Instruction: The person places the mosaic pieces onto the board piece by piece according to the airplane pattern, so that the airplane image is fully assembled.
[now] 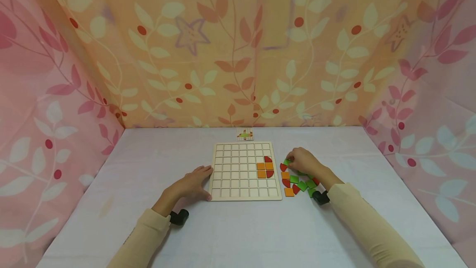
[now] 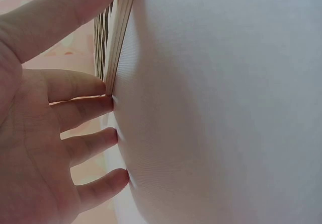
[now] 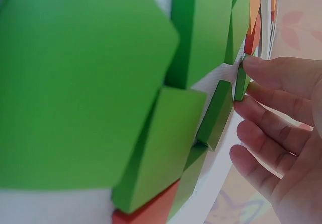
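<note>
A pale wooden grid board [image 1: 236, 185] lies mid-table; orange square tiles [image 1: 261, 166] and red quarter-round tiles [image 1: 268, 159] fill a few cells near its right side. Against the board's left edge rests my left hand [image 1: 190, 184], fingers spread. The left wrist view shows the same hand [image 2: 35, 138] with its fingertips at the board's side [image 2: 123, 27] and on the cloth. To the right of the board, my right hand [image 1: 305, 162] pinches a green tile [image 3: 242, 80] between thumb and fingers, low at the table. Other green tiles [image 3: 75, 93] fill the right wrist view's foreground.
Loose green [image 1: 294, 179], orange [image 1: 289, 192] and red tiles [image 1: 295, 189] lie scattered between the board and my right wrist. A small card [image 1: 244, 134] with a coloured pattern sits behind the board. Patterned cloth walls [image 1: 238, 53] bound the white table [image 1: 238, 235].
</note>
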Tool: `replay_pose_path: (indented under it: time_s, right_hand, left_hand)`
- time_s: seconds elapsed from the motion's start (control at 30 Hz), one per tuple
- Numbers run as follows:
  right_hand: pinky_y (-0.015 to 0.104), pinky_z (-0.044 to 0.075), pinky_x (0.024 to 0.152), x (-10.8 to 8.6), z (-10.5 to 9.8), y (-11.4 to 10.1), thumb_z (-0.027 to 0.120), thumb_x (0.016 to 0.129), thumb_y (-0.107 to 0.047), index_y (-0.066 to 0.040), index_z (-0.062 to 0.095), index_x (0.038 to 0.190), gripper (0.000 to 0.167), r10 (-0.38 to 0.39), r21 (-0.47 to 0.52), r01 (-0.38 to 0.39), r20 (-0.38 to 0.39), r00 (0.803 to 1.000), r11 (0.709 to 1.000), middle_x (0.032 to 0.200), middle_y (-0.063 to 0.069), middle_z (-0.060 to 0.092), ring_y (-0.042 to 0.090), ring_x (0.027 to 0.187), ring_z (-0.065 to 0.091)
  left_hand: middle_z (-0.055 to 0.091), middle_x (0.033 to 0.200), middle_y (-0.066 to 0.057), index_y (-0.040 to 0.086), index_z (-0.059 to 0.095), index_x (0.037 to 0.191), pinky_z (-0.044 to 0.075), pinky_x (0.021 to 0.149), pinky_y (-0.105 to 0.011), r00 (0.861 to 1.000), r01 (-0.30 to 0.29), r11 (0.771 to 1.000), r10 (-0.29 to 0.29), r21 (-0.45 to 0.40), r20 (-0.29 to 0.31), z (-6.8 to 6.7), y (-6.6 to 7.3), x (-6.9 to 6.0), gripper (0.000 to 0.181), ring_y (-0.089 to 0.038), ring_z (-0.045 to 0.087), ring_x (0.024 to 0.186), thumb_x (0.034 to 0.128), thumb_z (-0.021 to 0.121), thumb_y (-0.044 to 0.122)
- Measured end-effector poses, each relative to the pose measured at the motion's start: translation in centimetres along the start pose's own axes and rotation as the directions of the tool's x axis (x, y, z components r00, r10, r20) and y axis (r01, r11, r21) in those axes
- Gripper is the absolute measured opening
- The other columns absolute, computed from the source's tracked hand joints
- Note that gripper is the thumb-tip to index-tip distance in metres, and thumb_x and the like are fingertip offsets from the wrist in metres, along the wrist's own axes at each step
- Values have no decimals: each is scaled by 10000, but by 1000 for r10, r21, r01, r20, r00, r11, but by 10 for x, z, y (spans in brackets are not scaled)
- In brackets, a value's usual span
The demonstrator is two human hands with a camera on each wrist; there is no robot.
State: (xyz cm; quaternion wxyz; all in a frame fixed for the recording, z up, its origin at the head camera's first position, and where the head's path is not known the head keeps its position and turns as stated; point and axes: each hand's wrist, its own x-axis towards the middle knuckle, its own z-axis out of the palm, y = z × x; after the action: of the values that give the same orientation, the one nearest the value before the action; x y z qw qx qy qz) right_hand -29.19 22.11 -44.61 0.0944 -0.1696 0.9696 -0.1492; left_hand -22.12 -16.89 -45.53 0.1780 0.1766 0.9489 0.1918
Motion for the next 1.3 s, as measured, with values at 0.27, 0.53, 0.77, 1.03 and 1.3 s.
replay_pose_path:
  time_s: [0.27, 0.53, 0.77, 1.03, 1.3]
  right_hand:
    - [408, 518, 854, -1, -1, 1, 702, 840, -110, 15, 723, 1078, 270, 20, 3, -20, -11, 1000, 1000, 939, 97, 672, 222, 847, 532]
    - [405, 523, 844, -2, -6, -6, 694, 840, -132, 2, 727, 1080, 277, -26, 25, 27, -47, 999, 999, 951, 85, 670, 220, 874, 550]
    - [404, 513, 863, 3, -4, -21, 726, 848, -176, -25, 741, 1071, 270, -115, -8, 114, -68, 991, 993, 937, 65, 677, 221, 894, 569]
    - [405, 511, 905, 10, -3, -43, 729, 857, -190, -42, 737, 1096, 281, -113, 53, 115, -36, 993, 992, 975, 51, 671, 218, 917, 546]
    - [386, 514, 880, 16, 0, -56, 729, 842, -144, -51, 753, 1053, 232, -213, 12, 214, -53, 976, 977, 966, 46, 689, 195, 889, 562]
  left_hand:
    - [280, 1595, -171, 9, 330, 1503, 213, 1140, -653, 1000, 5, 1000, -5, -8, 1, 0, 1, -1, 961, -396, 195, 1491, 741, 841, 294]
    - [277, 1599, -157, 14, 332, 1504, 216, 1141, -649, 1000, 16, 1000, -16, -6, 1, 1, 0, -1, 958, -388, 195, 1493, 742, 840, 295]
    - [281, 1598, -156, 14, 331, 1505, 218, 1138, -652, 1000, 14, 1000, -14, -10, 4, 1, -1, -1, 954, -388, 194, 1493, 746, 838, 293]
    - [272, 1601, -160, 11, 323, 1507, 210, 1135, -662, 1000, 14, 1000, -14, -14, 10, 0, 0, 0, 955, -393, 184, 1495, 751, 835, 290]
    - [269, 1602, -160, 11, 323, 1507, 213, 1139, -652, 1000, 13, 1000, -13, -12, 13, 0, -2, 1, 964, -387, 181, 1497, 745, 839, 297]
